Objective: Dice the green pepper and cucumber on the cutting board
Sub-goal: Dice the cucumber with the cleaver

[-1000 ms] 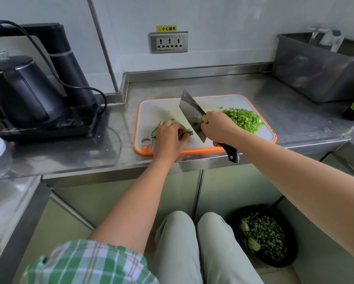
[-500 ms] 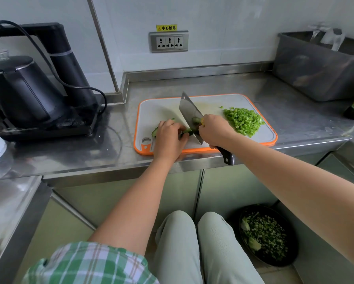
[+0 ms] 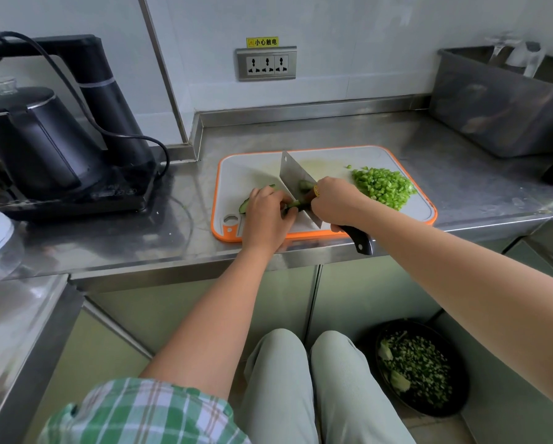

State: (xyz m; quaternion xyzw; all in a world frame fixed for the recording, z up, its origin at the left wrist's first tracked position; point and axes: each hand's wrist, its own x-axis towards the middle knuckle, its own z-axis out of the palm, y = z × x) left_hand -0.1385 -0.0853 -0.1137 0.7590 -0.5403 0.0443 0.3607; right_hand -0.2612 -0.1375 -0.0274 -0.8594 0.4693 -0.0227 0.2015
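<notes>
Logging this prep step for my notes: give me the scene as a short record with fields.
board: cutting board on the steel counter
left hand: holds the cucumber down
right hand: grips the cleaver, blade at the cucumber
done: diced green pepper piled on the board's right side
pending: cucumber not yet diced

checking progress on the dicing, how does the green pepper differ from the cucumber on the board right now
The green pepper is a heap of small bright dice; the cucumber is darker and in long pieces, not yet diced. The green pepper lies untouched at the right of the cutting board; the cucumber is held down by the left hand, with the cleaver in the right hand at it. Both lie on the same board.
</notes>
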